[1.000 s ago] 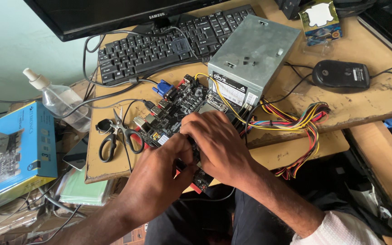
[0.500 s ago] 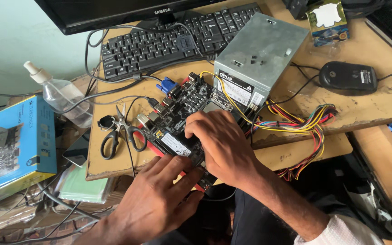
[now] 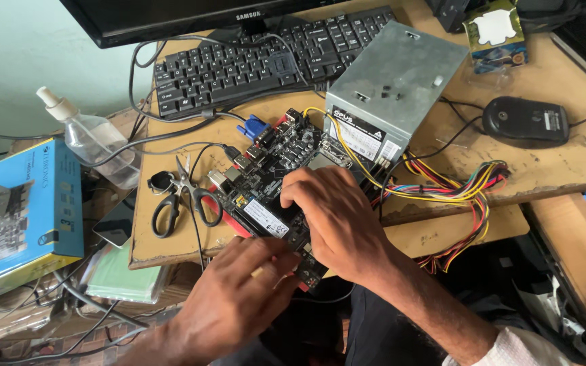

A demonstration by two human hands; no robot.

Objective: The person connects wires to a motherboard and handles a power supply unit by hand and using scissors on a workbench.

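Right hand presses flat on black motherboard; left hand pinches its near edge. Board overhangs worn wooden desk, could tip w/ uneven push.

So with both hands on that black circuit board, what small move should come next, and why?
Probably press the right hand down on the black circuit board while the left hand steadies its near edge: that end overhangs the wooden desk unsupported and could tip.
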